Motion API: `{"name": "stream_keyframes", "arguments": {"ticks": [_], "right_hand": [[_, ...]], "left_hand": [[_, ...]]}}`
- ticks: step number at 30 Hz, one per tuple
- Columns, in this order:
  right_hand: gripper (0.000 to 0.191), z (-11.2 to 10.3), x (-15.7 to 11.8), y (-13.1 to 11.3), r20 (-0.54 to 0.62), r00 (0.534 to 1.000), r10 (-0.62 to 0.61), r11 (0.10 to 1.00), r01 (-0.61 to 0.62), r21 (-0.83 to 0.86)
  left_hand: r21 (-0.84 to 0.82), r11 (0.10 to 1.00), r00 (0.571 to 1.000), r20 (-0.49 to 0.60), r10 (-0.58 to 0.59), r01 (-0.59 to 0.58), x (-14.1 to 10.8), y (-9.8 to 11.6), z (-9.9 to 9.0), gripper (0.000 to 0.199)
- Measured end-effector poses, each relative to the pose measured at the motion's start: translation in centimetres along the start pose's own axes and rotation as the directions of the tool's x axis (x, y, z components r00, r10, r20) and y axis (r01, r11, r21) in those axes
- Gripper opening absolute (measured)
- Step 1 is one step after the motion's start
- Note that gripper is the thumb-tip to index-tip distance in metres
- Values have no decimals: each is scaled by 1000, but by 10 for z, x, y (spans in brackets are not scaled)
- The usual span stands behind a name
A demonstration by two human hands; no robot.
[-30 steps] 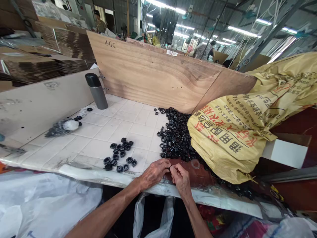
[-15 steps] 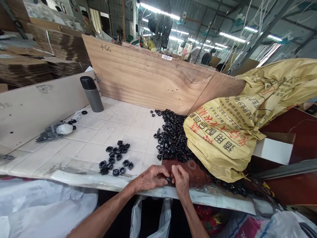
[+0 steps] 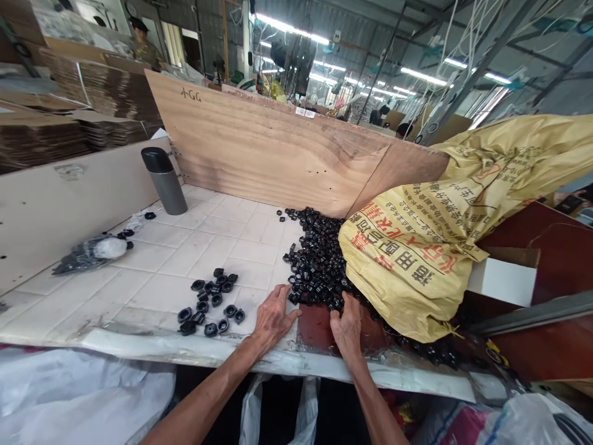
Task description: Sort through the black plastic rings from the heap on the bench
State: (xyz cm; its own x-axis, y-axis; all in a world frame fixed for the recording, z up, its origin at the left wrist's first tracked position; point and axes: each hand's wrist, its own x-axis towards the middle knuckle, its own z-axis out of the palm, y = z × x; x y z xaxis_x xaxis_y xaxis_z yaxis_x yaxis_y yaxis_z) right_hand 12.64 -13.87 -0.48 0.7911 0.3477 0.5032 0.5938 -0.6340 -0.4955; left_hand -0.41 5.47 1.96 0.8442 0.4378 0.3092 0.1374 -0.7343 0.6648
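A heap of small black plastic ring-shaped parts lies on the worktable in front of me. My left hand rests at the heap's near left edge, fingers stretched toward the parts and thumb held apart. Close to the heap's near right edge is my right hand, its thumb and forefinger apart at the nearest pieces; I see nothing held in it. Left of my left hand, a looser group of larger black round fittings is spread on the pale tabletop. A dark red board shows between my hands.
A yellow printed sack leans over the heap's right side. A grey flask stands at the back left, with a plastic bag of dark parts nearer. A wooden panel closes the back. People are farther off.
Both hands have moved apart from their pinch over the red board and forward to the heap's near edge. The small dark piece at the left fingertips is no longer visible there.
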Motion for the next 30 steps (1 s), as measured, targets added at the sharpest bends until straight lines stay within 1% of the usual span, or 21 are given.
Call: {"name": "stream_keyframes", "arguments": {"ticks": [2, 4, 6, 8, 9, 11, 14, 17, 18, 20, 23, 25, 27, 30], "right_hand": [[52, 0, -3, -8, 68, 992, -107, 991, 101, 84], [51, -4, -5, -17, 102, 983, -155, 978, 137, 159], [49, -11, -5, -24, 75, 990, -118, 974, 101, 200], [39, -19, -5, -30, 35, 997, -73, 970, 63, 233], [34, -22, -5, -33, 36, 997, -73, 967, 62, 247], [28, -26, -5, -36, 97, 987, -126, 960, 96, 264], [26, -25, -6, -41, 227, 947, -227, 951, 166, 261], [14, -20, -8, -43, 270, 923, -275, 944, 205, 260], [10, -19, -9, -43, 272, 922, -277, 943, 206, 263], [8, -19, -10, -43, 278, 924, -262, 943, 184, 276], [10, -25, -10, -44, 317, 922, -225, 937, 115, 330], [12, -30, -9, -46, 338, 912, -234, 913, 86, 400], [12, -33, -8, -49, 326, 908, -265, 877, 87, 472], [10, -34, -6, -52, 341, 891, -299, 847, 83, 525]], "left_hand": [[7, 999, 998, 43, 37, -37, -1, 1, -2, 48], [20, 998, 995, 79, 56, -57, -3, 4, -5, 36], [42, 997, 994, 98, 54, -59, -4, 7, -7, 26], [58, 997, 994, 104, 43, -50, -5, 10, -9, 22], [61, 997, 994, 104, 42, -49, -6, 11, -10, 23], [59, 996, 992, 110, 55, -61, -6, 12, -11, 23], [57, 993, 986, 138, 91, -100, -6, 13, -13, 15], [50, 993, 982, 157, 102, -111, -6, 14, -14, 4], [46, 994, 985, 148, 94, -101, -6, 14, -14, 5], [43, 997, 991, 116, 65, -71, -6, 15, -12, 13], [62, 998, 997, 69, 23, -27, -5, 14, -8, 25], [74, 997, 1000, 29, -12, 10, -4, 13, -7, 24], [78, 996, 999, -3, -53, 53, -3, 11, -7, 19], [61, 997, 998, 34, -52, 49, -3, 11, -10, 20]]}}
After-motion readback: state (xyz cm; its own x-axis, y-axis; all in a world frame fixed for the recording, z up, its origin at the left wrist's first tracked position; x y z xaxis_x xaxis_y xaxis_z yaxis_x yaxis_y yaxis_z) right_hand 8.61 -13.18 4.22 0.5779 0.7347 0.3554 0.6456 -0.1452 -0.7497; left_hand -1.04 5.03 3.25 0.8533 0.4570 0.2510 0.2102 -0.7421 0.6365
